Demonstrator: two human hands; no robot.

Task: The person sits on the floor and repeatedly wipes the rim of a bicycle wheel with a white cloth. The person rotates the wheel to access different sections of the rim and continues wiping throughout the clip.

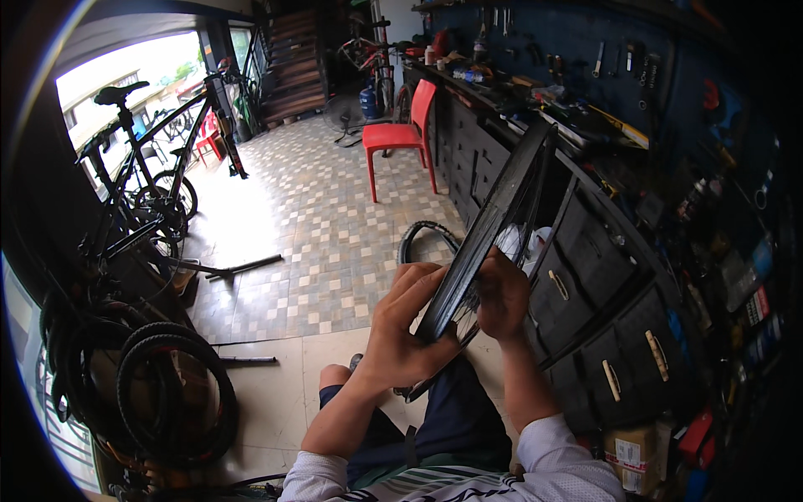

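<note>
Fingers of the left hand (407,322) curl over the near edge of a black bicycle wheel rim (485,226), the thumb side pressed to its flank, so the hand grips the rim. Fingers of the right hand (502,293) are bunched together against the rim's far side among the spokes; whether they pinch a spoke or only press on the rim cannot be made out, since the rim covers the fingertips.

Seen almost edge-on, the rim shows as a long dark band. Its long axis runs from low by the person's lap, just below the left hand, up and away to the right, with the top end near the workbench (535,109). The lowest arc is hidden behind the left hand and the dark shorts. The hub is not clearly visible, and the spokes blur into the dark cabinet drawers (602,335) behind the rim.

A loose black tyre (422,238) lies on the tiled floor just beyond the rim, half covered by it. Farther off behind the rim stands a red plastic chair (406,134). Well to the left of the rim, bicycles (142,176) and stacked tyres (171,393) lean in shadow, cut off by the dark fisheye border.
</note>
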